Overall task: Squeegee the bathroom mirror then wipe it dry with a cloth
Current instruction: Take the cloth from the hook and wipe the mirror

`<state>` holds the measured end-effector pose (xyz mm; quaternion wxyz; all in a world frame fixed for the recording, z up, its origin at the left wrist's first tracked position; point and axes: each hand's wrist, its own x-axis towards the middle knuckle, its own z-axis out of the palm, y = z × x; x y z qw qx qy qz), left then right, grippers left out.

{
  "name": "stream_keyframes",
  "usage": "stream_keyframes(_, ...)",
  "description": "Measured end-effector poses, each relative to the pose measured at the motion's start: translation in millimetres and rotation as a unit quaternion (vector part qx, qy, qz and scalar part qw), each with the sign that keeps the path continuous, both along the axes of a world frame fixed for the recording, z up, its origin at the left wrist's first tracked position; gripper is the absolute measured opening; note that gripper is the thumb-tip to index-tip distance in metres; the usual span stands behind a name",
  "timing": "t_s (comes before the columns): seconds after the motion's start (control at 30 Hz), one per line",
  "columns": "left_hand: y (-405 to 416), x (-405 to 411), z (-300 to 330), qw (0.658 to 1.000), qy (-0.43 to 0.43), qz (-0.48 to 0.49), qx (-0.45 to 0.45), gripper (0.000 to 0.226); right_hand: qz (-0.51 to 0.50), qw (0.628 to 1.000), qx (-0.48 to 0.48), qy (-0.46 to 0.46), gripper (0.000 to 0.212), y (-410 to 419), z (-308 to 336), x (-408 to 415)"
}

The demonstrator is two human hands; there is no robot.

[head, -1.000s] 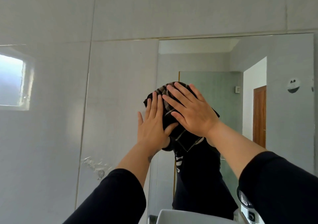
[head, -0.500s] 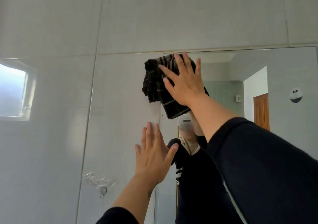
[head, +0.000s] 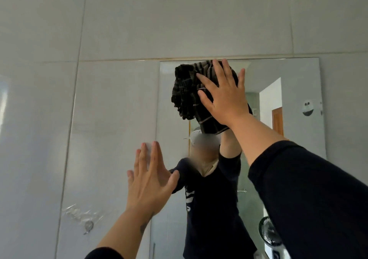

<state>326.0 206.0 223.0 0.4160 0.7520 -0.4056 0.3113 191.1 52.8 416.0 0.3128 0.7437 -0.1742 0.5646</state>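
The bathroom mirror (head: 288, 91) hangs on the tiled wall, its top edge at mid height. A dark striped cloth (head: 186, 93) is bunched against the glass near the mirror's top left corner. My right hand (head: 223, 95) presses flat on the cloth with fingers spread, holding it to the glass. My left hand (head: 149, 177) rests flat and open on the mirror's left edge, lower down, holding nothing. A squeegee does not show anywhere in view.
Grey wall tiles (head: 99, 119) surround the mirror. A clear adhesive hook (head: 88, 226) sticks to the tile at lower left. The mirror reflects a person in a dark top, a wooden door (head: 277, 119) and a small fan (head: 268, 233).
My right hand has carried the cloth up from the mirror's middle to its top left corner. My left hand came off the cloth and dropped lower onto the mirror's edge.
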Motion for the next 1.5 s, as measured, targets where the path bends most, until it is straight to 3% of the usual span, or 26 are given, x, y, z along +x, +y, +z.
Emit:
stream_keyframes(0.37,-3.9,-1.8,0.8,1.000,0.019,0.023,0.001,0.108,-0.038,0.989,0.104,-0.101,0.059,-94.1,-5.7,-132.7)
stream_keyframes(0.57,-4.9,-10.3,2.9,0.999,0.026,0.023,0.000,0.108,-0.034,0.975,0.128,-0.178,0.055,-106.4,-50.9,-146.7)
stream_keyframes(0.87,-10.6,-5.3,-0.8,1.000,0.015,0.017,-0.010,0.111,0.011,0.998,0.029,-0.052,0.053,-31.7,-58.3,-43.3)
stream_keyframes(1.0,-9.5,-15.7,-26.3,0.999,0.023,0.024,-0.043,0.109,0.028,0.999,0.024,-0.015,0.064,6.1,-53.0,4.6)
stream_keyframes(1.2,-9.1,-22.5,-59.8,0.999,0.040,0.015,-0.002,0.107,0.036,0.999,0.002,0.036,0.075,47.5,-66.2,58.6)
stream_keyframes(1.5,-10.6,-35.5,-96.1,0.996,0.093,0.017,0.004,0.108,0.045,0.995,-0.053,0.072,0.068,25.1,-111.2,33.1)
